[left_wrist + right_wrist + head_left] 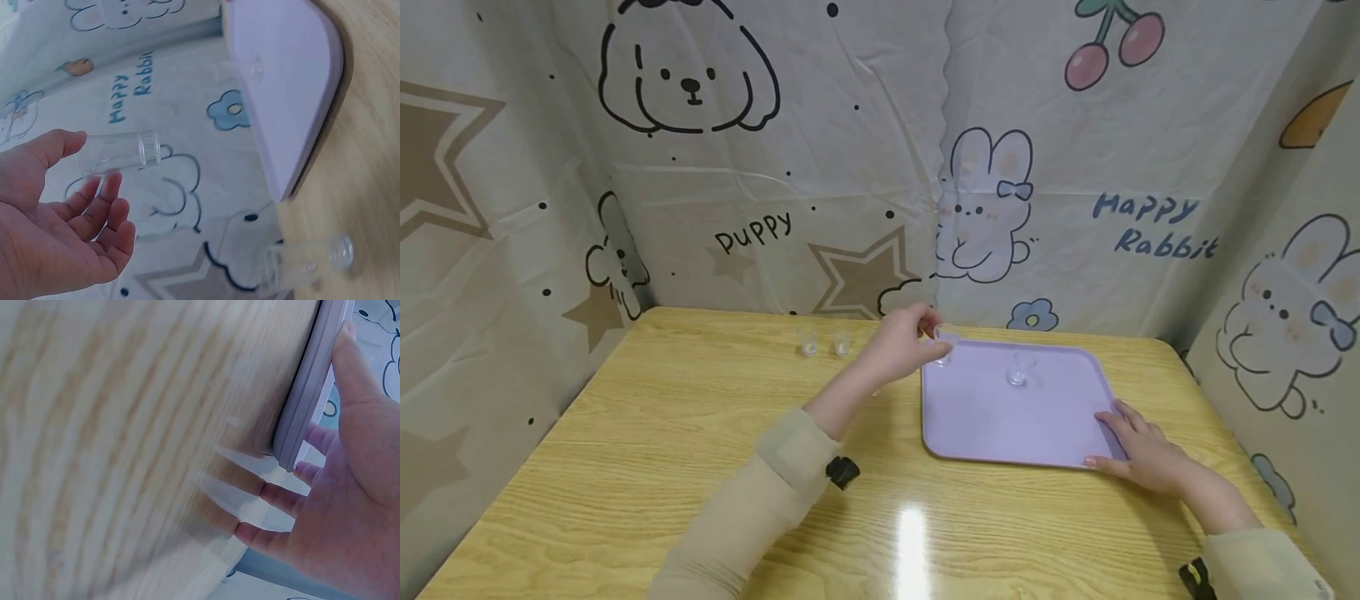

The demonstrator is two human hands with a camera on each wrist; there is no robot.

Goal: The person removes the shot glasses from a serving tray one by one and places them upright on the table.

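My left hand (916,335) pinches a small clear cup (943,347) between thumb and fingers, just above the far left corner of a lilac tray (992,425). In the left wrist view the cup (122,153) is in the fingertips of the left hand (81,187), with the tray (287,87) beyond. A second clear cup (1017,371) stands on the tray. My right hand (1131,446) rests on the tray's near right corner, fingers straight. In the right wrist view the right hand (337,506) has its thumb along the tray rim (306,406).
Two more small clear cups (807,342) (841,340) stand on the wooden table (662,450) near its far edge, left of the tray. One clear cup (306,262) shows on the table in the left wrist view. Cartoon-print sheets (850,167) wall the table in on three sides.
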